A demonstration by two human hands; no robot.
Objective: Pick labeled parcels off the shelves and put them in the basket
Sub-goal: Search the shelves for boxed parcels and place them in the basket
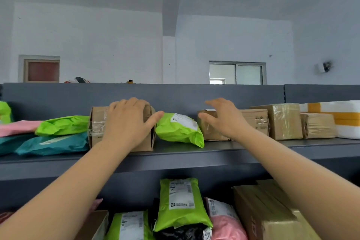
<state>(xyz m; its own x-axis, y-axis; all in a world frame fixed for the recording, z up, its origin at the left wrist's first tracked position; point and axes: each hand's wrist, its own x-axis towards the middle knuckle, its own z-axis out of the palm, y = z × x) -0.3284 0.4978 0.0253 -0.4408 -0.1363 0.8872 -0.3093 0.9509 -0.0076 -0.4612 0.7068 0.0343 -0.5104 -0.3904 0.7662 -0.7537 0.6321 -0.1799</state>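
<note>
Upper shelf [194, 155] — parcels in a row against the grey back panel. Left hand [126, 121] on the upright taped box [97, 124], fingers hooked over its top edge, thumb splayed toward the green mailer [179, 132] lying just beside it, white label up. Right hand [222, 117] spread wide, holding nothing, in front of a low cardboard box [253, 121] — contact unclear. More labelled mailers [179, 202] sit below.

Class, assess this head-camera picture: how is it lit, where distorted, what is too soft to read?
Head view: even, soft light, faint shadow under the green parcel; wide-angle stretch swells both forearms toward the lower corners; the lower parcels' labels are blurred beyond reading.
</note>
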